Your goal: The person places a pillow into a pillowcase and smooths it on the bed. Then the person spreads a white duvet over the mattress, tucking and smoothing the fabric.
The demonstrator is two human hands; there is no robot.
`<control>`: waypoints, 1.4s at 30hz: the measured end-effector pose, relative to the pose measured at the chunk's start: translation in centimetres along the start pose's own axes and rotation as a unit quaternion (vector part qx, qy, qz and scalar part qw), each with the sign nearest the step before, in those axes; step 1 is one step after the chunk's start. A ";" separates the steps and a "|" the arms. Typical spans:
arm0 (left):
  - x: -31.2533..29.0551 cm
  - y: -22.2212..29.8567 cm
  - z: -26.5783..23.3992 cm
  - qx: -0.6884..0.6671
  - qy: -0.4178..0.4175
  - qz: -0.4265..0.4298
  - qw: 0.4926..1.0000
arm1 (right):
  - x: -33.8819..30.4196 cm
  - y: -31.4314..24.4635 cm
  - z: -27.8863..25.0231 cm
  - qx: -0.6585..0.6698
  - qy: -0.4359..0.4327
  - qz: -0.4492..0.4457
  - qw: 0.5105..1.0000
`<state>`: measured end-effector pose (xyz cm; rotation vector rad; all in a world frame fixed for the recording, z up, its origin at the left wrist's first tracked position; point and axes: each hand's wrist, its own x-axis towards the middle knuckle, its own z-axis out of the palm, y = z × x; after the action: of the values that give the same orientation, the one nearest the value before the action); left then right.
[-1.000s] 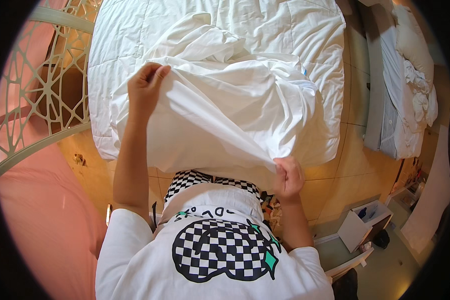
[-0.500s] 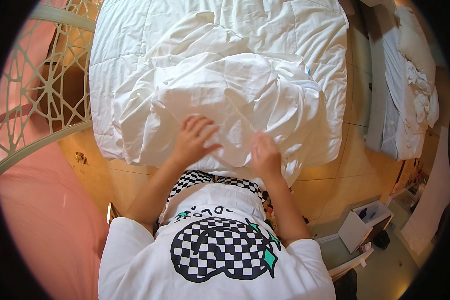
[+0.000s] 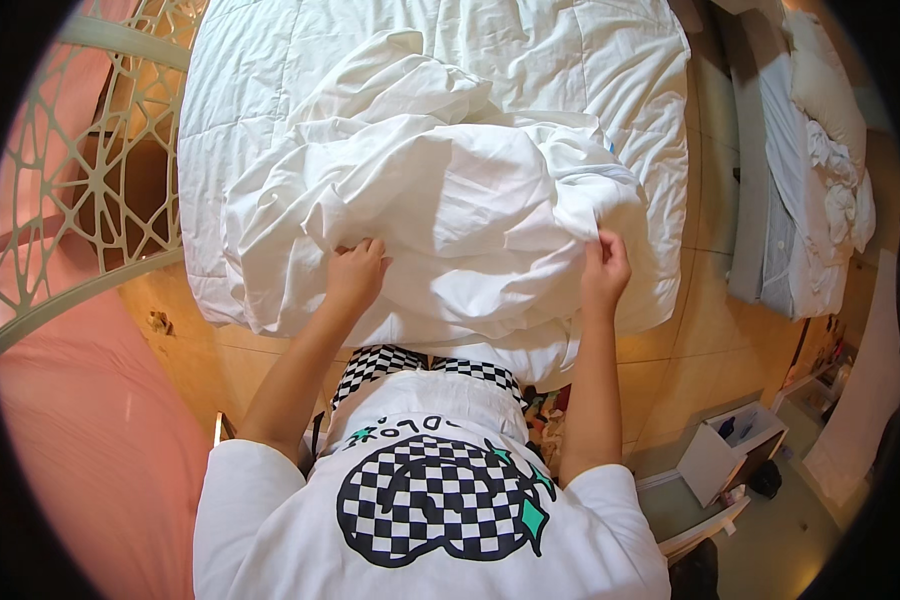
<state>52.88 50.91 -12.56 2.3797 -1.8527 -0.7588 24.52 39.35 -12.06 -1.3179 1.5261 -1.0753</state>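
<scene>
A rumpled white fabric cover (image 3: 490, 200) lies heaped in front of me on top of a white quilt (image 3: 530, 50) on the bed. My left hand (image 3: 358, 272) is closed on the left part of the cover, fingers curled into the cloth. Farther right, my right hand (image 3: 606, 266) pinches a fold of the same cover between thumb and fingers. Between the two hands the cloth bulges in loose folds. A small blue spot shows on the fabric near its far right side.
At left stand a pale lattice screen (image 3: 95, 180) and a pink-covered surface (image 3: 90, 440). Another bed (image 3: 800, 200) with a pillow and crumpled bedding is at far right. A white open box (image 3: 730, 450) sits at lower right, with tiled floor (image 3: 660, 380) between.
Both hands were spread near the middle of the cover. They have moved apart, the right one farther right, and both have closed on the cloth, which now bunches between them.
</scene>
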 end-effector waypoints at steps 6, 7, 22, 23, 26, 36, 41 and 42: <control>2.1 8.5 -3.7 -0.194 0.248 0.161 0.935 | -7.1 -7.0 -2.3 0.155 -0.153 0.024 0.976; 2.8 9.9 -3.8 -0.206 0.230 0.161 0.937 | -7.8 -8.0 -2.8 0.168 -0.187 0.004 0.968; 6.5 7.3 3.9 0.010 0.137 0.237 0.962 | -9.5 -8.1 -7.9 0.007 -0.159 0.008 0.987; 6.9 7.1 4.2 0.006 0.096 0.236 0.967 | -9.6 -7.0 -8.0 -0.020 -0.164 0.038 0.986; 7.3 5.5 5.2 -0.133 0.056 0.121 0.982 | -9.7 -4.7 -9.3 -0.204 -0.205 0.139 0.947; -1.0 -2.2 -5.4 -0.432 0.299 -0.040 0.850 | -7.5 -4.0 -7.7 -0.347 -0.280 0.188 0.875; -0.4 2.0 -6.2 -0.170 0.407 0.067 0.895 | -2.7 -3.1 -1.0 -0.278 -0.114 -0.027 0.953; 0.1 3.6 -5.6 -0.175 0.361 0.091 0.911 | -2.0 -1.4 0.3 -0.318 -0.091 -0.076 0.941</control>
<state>51.84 48.31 -6.57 1.8556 -1.4362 -0.1238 25.41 41.17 -10.73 -1.9381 1.7171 -0.5271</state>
